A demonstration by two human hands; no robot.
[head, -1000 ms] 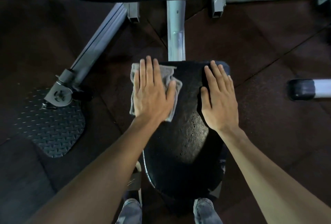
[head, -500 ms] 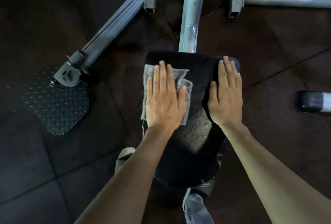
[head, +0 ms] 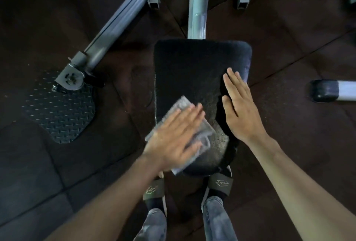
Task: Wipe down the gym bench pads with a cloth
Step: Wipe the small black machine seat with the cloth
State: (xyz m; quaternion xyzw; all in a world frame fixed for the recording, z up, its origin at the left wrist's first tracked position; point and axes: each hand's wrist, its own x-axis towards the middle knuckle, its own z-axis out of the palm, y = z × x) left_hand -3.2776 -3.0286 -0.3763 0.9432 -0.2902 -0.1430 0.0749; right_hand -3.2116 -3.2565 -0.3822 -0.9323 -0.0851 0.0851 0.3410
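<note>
A black bench pad lies below me, narrowing toward my feet. A grey cloth is spread on its near left part. My left hand lies flat on the cloth, fingers angled to the upper right, blurred by motion. My right hand rests flat and bare on the pad's right side, fingers together and pointing away from me. A lit, speckled patch of the pad shows between the two hands.
A grey steel post runs from the pad's far edge. A slanted frame bar ends at a diamond-plate foot pad on the left. A capped bar end sticks in from the right. My feet stand on dark rubber floor tiles.
My left hand has slid the cloth from the pad's far left corner toward me and turned it diagonally. My right hand has also come back toward the near end.
</note>
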